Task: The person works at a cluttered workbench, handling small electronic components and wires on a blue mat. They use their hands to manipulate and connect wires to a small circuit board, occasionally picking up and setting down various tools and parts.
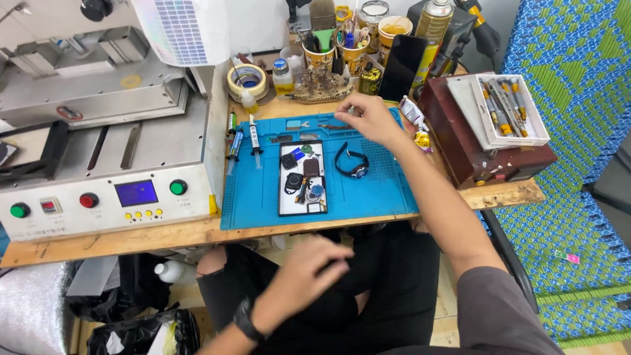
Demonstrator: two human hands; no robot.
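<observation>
1. The grey machine (98, 131) with its coloured buttons and small blue screen is filling the left of the wooden counter (164, 233), far from either hand.
2. The blue work mat (388, 190) is lying across the middle of the counter, and everything small is sitting on it.
3. The right hand (373, 120) is reaching out over the mat's far edge, fingers loosely spread and curled down, hovering by small tools there. I cannot tell whether it is pinching anything.
4. The left hand (309, 276) is resting low over the lap, below the counter edge, blurred, fingers relaxed and holding nothing I can see.
5. The white parts tray (284, 204) is sitting on the mat, carrying tiny watch pieces.
6. The black wristwatch (352, 163) is lying on the mat just right of the tray, near the right hand but not touching it. It looks light, its strap soft and looped, its face probably fragile; taking it by the strap or the case sides seems safest.
</observation>
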